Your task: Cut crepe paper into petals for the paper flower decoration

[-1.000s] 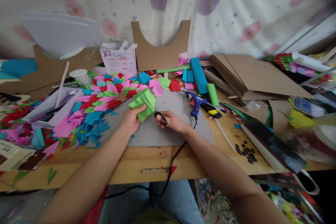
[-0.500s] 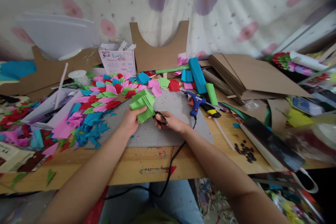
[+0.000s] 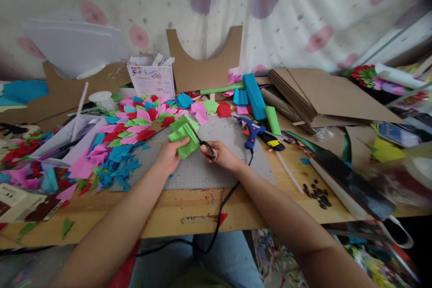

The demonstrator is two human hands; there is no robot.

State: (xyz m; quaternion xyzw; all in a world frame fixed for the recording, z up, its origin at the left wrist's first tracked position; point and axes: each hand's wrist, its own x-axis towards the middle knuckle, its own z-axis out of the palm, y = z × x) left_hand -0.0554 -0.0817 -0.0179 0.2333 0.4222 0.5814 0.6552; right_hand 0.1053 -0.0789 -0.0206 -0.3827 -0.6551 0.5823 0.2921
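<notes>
Between the thumb and fingers of my left hand (image 3: 169,156) is a folded piece of green crepe paper (image 3: 184,137), held up over the grey cutting mat (image 3: 222,166). My right hand (image 3: 220,155) grips the black handles of a pair of scissors (image 3: 208,149). Their blades point up and to the left, along the right edge of the green paper. Whether the blades are parted is hard to make out. To the left of my left hand lies a heap of blue paper pieces (image 3: 118,164).
A blue glue gun (image 3: 251,131) lies right of the mat, its black cord running down over the table edge. Beside it is a yellow-and-black cutter (image 3: 272,143). Stacked cardboard (image 3: 334,99), black discs (image 3: 317,194), colourful paper petals (image 3: 138,119) and a white box (image 3: 151,78) stand around.
The scissors have swung so that their blades now show along the paper's right edge. My right hand shifted slightly; my left hand still holds the green paper.
</notes>
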